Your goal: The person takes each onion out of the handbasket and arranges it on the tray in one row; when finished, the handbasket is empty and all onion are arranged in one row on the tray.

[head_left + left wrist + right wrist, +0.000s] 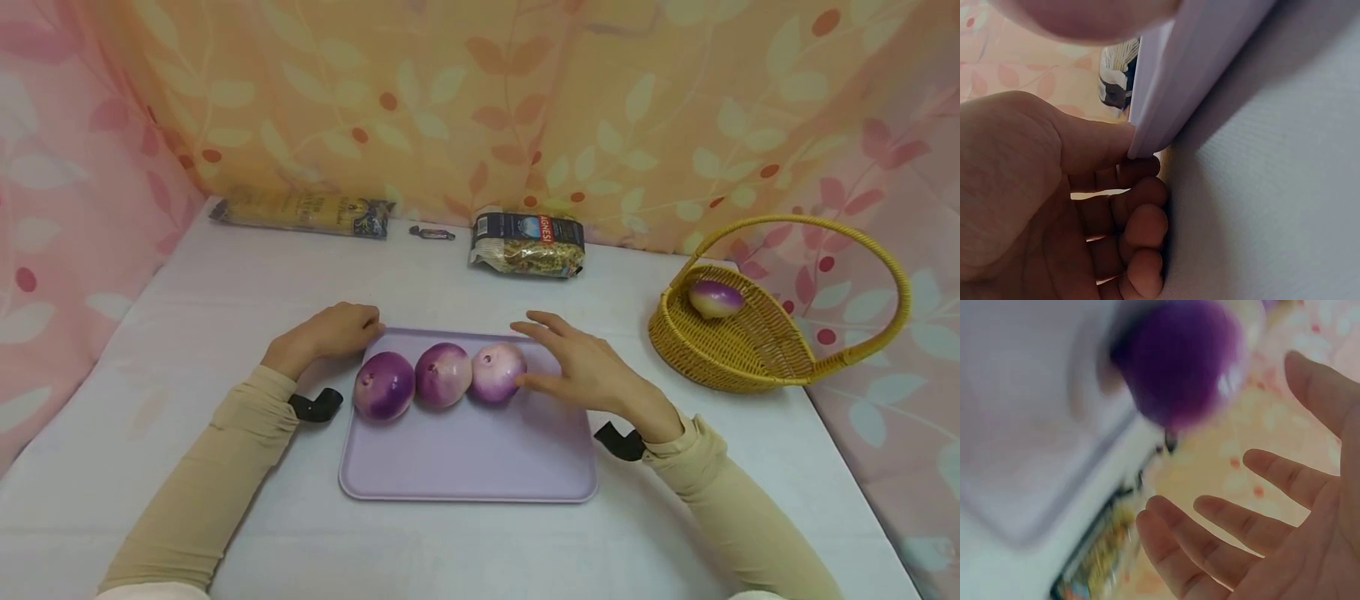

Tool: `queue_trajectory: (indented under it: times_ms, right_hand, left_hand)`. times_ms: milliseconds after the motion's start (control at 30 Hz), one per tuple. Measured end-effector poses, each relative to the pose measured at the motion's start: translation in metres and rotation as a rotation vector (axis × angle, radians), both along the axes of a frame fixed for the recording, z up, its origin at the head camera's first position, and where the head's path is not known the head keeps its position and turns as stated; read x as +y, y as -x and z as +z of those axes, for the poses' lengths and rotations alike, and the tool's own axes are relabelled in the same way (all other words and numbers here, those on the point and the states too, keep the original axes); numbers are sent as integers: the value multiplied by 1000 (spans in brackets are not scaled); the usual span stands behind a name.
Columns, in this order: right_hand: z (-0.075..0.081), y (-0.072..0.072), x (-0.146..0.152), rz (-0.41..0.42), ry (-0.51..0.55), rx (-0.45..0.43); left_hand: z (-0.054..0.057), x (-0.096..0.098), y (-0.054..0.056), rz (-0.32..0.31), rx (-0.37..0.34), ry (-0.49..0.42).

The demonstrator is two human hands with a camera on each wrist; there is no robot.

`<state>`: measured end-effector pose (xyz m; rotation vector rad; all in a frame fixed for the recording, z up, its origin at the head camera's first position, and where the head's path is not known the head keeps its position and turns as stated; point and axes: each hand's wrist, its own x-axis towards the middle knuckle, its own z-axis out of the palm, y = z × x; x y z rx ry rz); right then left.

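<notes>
You seem partway through shifting onions [443, 377] between the tray [468, 458] and the basket [693, 364], though which way they go can't be told. The next move probably calls for either closing your right grip [588, 365] round the nearest onion [498, 373] or reaching to its right, where another onion [716, 298] lies in the basket. That right grip is spread wide and holds nothing, its thumb just beside the nearest onion. Your left grip [327, 335] pinches the tray's far left corner, thumb above. Three onions sit in a row on the tray between your grips.
</notes>
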<state>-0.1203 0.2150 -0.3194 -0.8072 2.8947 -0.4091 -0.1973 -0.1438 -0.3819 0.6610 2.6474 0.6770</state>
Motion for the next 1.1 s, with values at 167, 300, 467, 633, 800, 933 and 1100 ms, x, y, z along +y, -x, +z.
queue_trajectory:
  times_ms: [167,300,467,633,800,933,1100]
  right_hand:
    - [30,18,33,-73,56,72]
    - [59,37,71,-233,120,144]
    - [90,63,133,-435,94,132]
    - [96,88,186,-492,-37,20]
    - [84,102,219,-482,-202,-136]
    - [67,109,235,-475,-234,-199]
    - [52,112,243,-441,-201,-296]
  left_hand:
    - [2,-2,0,5,12,3]
    - [3,-4,1,8,17,9]
    - [3,-5,2,5,20,14]
    - [3,-6,2,11,22,21]
    - [3,-5,2,15,10,9]
    - [1,-3,2,3,15,6]
    - [0,-1,3,4,8,5]
